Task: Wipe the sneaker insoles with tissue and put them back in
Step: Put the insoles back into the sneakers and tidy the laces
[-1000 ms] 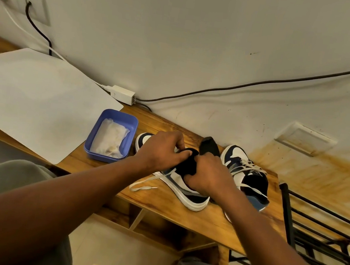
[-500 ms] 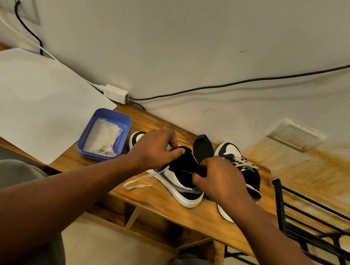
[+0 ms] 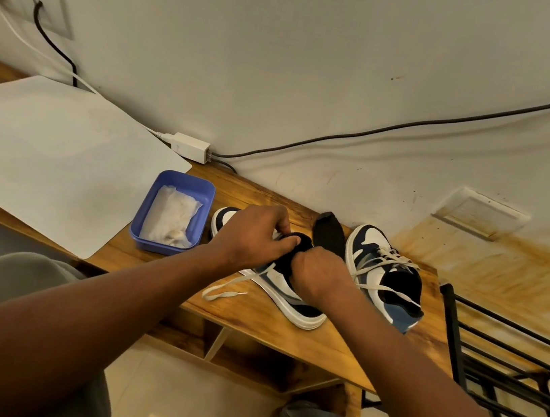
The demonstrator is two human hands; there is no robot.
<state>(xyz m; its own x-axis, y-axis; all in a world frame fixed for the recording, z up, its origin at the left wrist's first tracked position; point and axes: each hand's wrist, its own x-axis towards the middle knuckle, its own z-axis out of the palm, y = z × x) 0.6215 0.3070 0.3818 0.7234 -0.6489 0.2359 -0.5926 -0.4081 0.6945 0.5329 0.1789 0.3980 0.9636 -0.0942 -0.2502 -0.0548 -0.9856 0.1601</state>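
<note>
Two navy-and-white sneakers stand on a wooden table (image 3: 250, 325). Over the left sneaker (image 3: 292, 299), my left hand (image 3: 255, 237) and my right hand (image 3: 319, 273) both grip a black insole (image 3: 291, 256), which is bent at the shoe's opening. A second black insole (image 3: 330, 233) lies between the two shoes, its tip pointing at the wall. The right sneaker (image 3: 384, 273) stands untouched with loose white laces. White tissue (image 3: 171, 218) sits in a blue plastic tub (image 3: 144, 225) to the left of the shoes.
A large white sheet (image 3: 50, 159) covers the table's left part. A white adapter (image 3: 190, 147) with cables rests against the wall. A black metal rack (image 3: 511, 351) stands just right of the table. My knees are below the table edge.
My right hand has moved back in toward the left one, folding the black insole tighter over the left sneaker's opening. The shoes and tub have not moved on the table.
</note>
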